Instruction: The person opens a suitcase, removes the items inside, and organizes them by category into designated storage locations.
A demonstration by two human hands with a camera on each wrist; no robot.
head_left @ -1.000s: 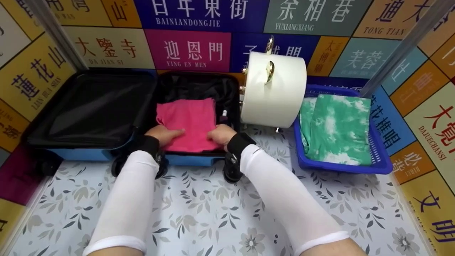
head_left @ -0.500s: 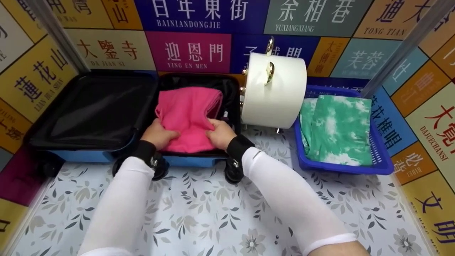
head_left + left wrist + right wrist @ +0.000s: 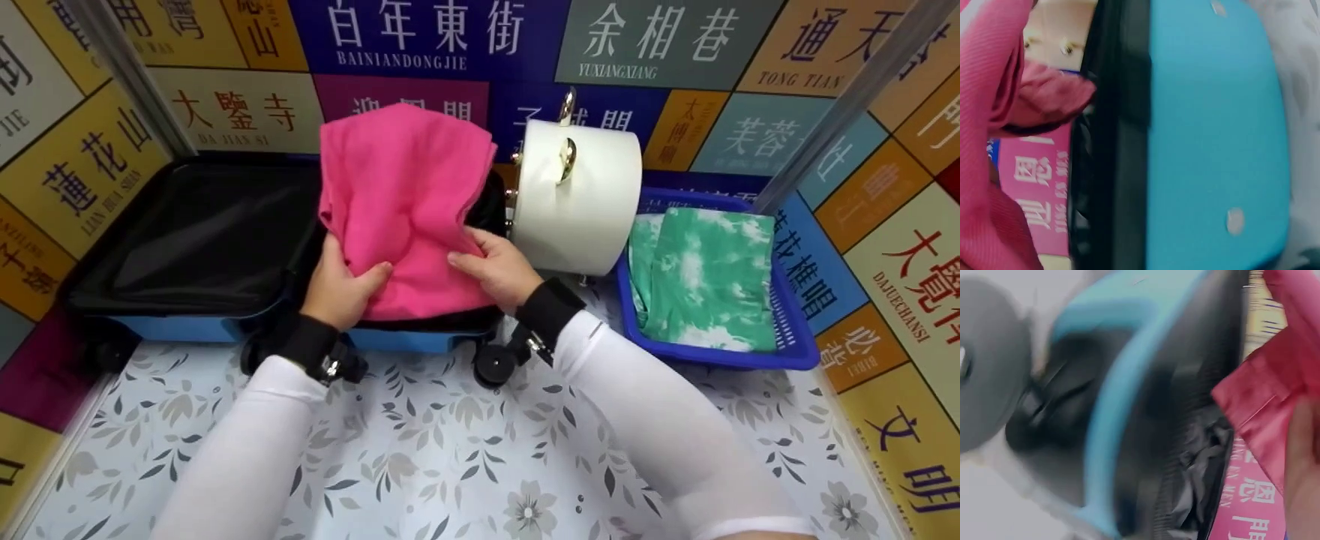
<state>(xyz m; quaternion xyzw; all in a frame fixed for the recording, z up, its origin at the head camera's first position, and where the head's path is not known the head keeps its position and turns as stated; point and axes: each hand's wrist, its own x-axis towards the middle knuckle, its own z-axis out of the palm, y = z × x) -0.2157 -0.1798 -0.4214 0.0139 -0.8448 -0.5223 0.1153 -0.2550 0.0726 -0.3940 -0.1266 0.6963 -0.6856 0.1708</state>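
A folded pink garment is held up above the right half of an open blue suitcase. My left hand grips its lower left edge, thumb on top. On the other side my right hand pinches the right edge between thumb and fingers. In the left wrist view, pink cloth hangs beside the suitcase's blue side. A corner of the garment dangles near the fingers in the right wrist view. The cloth hides most of the suitcase's right half.
The suitcase's black-covered left half lies flat. A cream round case with gold handles and feet stands on its side to the right. Beyond it, a blue basket holds folded green-and-white cloth. Printed panels wall the floor.
Both hands have lifted the pink garment from inside the suitcase, raising it toward me. It lay flat in the right half before; its top now overlaps the back wall in view.
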